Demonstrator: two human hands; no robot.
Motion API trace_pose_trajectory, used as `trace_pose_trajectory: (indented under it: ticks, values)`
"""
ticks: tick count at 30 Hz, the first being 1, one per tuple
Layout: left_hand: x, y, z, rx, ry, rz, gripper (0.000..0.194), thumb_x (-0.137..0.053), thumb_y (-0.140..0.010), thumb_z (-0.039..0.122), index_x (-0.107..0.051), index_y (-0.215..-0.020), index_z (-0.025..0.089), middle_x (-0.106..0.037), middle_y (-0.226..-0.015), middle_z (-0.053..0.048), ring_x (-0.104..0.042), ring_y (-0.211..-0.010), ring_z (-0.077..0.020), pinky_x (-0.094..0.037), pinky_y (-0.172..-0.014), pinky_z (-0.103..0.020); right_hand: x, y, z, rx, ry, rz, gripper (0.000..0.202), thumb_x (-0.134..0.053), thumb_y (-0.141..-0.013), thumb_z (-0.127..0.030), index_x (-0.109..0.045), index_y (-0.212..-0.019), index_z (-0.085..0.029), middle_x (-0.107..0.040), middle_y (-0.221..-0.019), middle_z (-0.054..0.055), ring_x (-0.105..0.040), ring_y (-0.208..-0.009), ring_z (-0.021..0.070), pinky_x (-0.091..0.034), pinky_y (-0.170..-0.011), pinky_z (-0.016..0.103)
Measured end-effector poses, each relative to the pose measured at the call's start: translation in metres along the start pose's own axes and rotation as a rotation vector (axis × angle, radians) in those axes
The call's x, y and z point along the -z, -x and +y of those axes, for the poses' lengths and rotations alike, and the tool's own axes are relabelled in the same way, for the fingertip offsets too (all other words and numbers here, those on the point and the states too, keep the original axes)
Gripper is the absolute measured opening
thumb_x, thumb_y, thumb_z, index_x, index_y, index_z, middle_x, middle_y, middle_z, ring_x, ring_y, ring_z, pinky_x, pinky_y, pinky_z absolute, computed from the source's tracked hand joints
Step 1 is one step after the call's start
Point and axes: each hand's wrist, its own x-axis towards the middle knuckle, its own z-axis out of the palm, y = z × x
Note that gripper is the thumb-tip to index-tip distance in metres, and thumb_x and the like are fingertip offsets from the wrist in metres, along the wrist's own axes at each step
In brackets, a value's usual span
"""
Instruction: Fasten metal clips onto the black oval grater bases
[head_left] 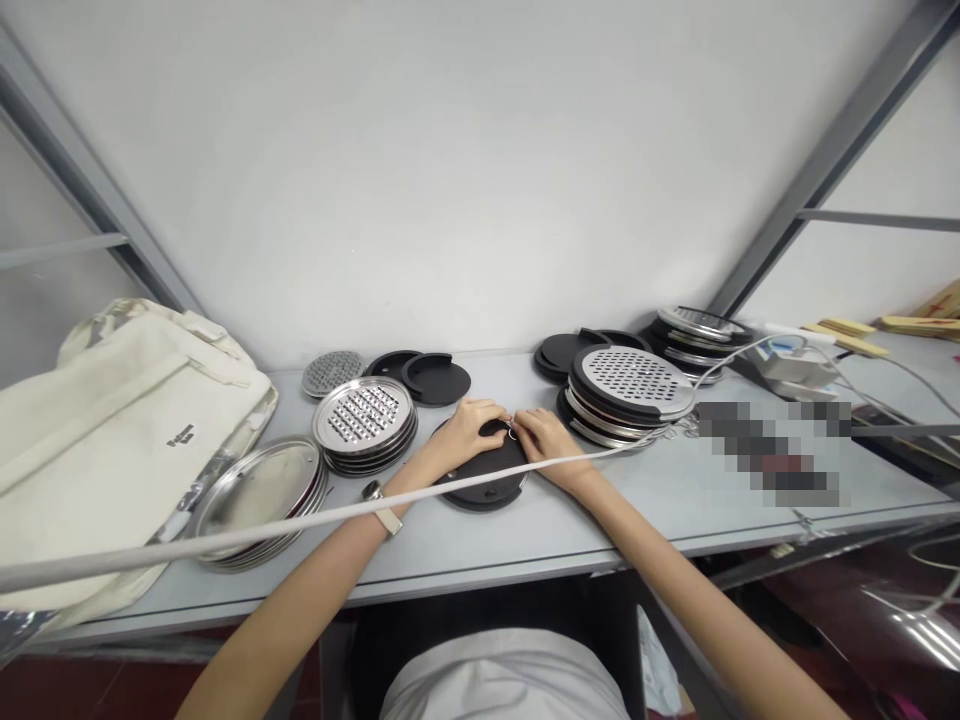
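A round black disc (484, 478) lies on the grey table in front of me. My left hand (471, 432) rests at its upper edge, fingers bent and pressed together near a small metal ring (512, 431). From the other side, my right hand (544, 440) has its fingertips closed at the same ring. Both hands pinch at the disc's edge, and the fingers partly hide the ring. To the left stands a stack of round metal graters (365, 415). On the right, another grater with a black rim (634, 382) tops a stack of discs.
Metal plates (259, 495) and a cream cloth bag (112, 430) lie at the left. Black discs (436, 379) sit near the wall. More stacked discs (697, 325) stand at the back right. A white cable (300, 522) crosses the view in front of my forearms.
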Motion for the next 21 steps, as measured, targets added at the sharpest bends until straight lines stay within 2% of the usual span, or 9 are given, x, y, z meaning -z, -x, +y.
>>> trace_pose_trajectory:
  ticks: [7, 15, 21]
  values:
    - [0.0018, 0.0030, 0.0037, 0.039, -0.042, 0.024, 0.026, -0.057, -0.086, 0.018, -0.054, -0.112, 0.018, -0.061, -0.112, -0.005, -0.056, -0.103, -0.0188, -0.036, -0.096, -0.033, 0.0019, -0.0013, -0.0005, -0.034, -0.052, 0.047, 0.020, -0.040, -0.092, -0.018, -0.048, -0.075, -0.021, -0.051, -0.070, 0.003, -0.049, -0.070, 0.0187, -0.038, -0.068, 0.029]
    - [0.0019, 0.0045, 0.0040, 0.082, -0.107, 0.025, 0.014, -0.055, -0.087, 0.023, -0.059, -0.099, 0.019, -0.061, -0.104, -0.003, -0.056, -0.101, -0.0196, -0.036, -0.095, -0.036, 0.0059, -0.0007, -0.0053, -0.063, -0.119, 0.066, 0.020, -0.042, -0.093, -0.022, -0.052, -0.077, -0.020, -0.049, -0.070, 0.001, -0.051, -0.067, 0.0167, -0.041, -0.065, 0.027]
    - [0.0009, 0.0049, 0.0072, 0.084, -0.125, 0.048, 0.020, -0.051, -0.090, 0.021, -0.056, -0.108, 0.018, -0.060, -0.109, -0.005, -0.054, -0.105, -0.0198, -0.035, -0.097, -0.036, 0.0070, 0.0005, -0.0069, -0.068, -0.146, 0.099, 0.018, -0.044, -0.092, -0.022, -0.053, -0.077, -0.020, -0.050, -0.073, 0.002, -0.052, -0.070, 0.0171, -0.042, -0.069, 0.028]
